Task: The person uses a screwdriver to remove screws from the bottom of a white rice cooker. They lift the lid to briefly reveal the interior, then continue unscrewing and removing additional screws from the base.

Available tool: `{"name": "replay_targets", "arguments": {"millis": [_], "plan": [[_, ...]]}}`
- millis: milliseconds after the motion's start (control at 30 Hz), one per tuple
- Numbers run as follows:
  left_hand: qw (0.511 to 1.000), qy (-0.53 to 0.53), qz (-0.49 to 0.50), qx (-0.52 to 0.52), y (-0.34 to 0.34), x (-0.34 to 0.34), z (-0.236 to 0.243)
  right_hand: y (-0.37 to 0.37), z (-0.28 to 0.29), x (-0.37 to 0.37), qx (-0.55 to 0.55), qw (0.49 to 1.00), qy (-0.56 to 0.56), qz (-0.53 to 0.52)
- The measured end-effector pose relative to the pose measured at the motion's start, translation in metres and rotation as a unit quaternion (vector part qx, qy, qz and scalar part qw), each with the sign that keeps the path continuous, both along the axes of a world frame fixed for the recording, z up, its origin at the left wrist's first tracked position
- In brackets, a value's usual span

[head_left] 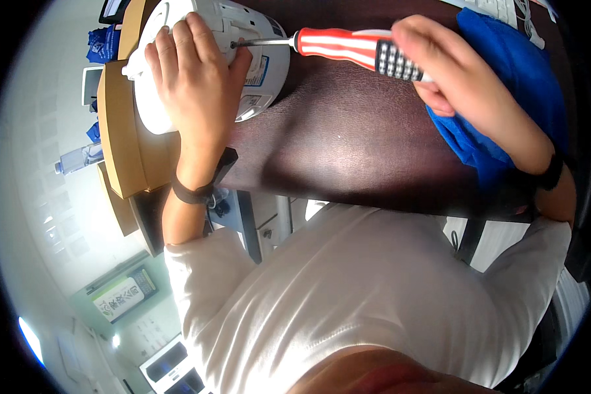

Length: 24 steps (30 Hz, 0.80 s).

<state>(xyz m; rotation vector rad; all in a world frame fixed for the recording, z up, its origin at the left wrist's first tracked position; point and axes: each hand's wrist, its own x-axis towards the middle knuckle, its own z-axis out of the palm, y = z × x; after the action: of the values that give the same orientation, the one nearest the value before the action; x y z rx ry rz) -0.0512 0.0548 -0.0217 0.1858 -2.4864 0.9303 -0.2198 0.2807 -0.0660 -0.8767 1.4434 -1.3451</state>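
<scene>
1. Appliance (279,65), white, on the dark surface (348,144): probably rigid, bulky, slick; best braced across its broad side.
2. Left grip (194,88), spread open, rests on it.
3. Right grip (456,75) curls loosely round the end of a screwdriver (348,47), likely stiff.

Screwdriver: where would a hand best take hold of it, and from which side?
Probably the handle, from the person's right. It is thick and contoured and extends rightward, its rear end by the right hand. The thin metal shaft points left, its tip at the white appliance, where the left hand rests, so that side looks more crowded.
</scene>
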Motion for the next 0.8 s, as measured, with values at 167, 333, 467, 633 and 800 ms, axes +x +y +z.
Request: {"name": "replay_targets", "arguments": {"millis": [167, 333, 467, 633, 800], "plan": [[1.000, 0.002, -0.016, 0.006, -0.003, 0.001, 0.001, 0.003, -0.009, 0.012, -0.195, 0.923, 0.320, -0.087], [1.000, 0.004, -0.018, -0.002, -0.004, 0.000, -0.001, 0.001, -0.008, 0.002, -0.166, 0.933, 0.314, -0.065], [1.000, 0.000, 0.016, -0.003, 0.001, 0.002, 0.002, -0.002, 0.018, -0.023, -0.025, 0.997, 0.046, 0.058], [0.999, -0.005, 0.027, -0.020, 0.014, -0.002, 0.004, 0.001, 0.003, -0.002, -0.128, 0.984, 0.126, -0.013], [0.999, 0.000, 0.035, -0.030, 0.014, -0.003, 0.003, -0.007, 0.034, 0.026, -0.095, 0.939, 0.286, -0.163]]}}
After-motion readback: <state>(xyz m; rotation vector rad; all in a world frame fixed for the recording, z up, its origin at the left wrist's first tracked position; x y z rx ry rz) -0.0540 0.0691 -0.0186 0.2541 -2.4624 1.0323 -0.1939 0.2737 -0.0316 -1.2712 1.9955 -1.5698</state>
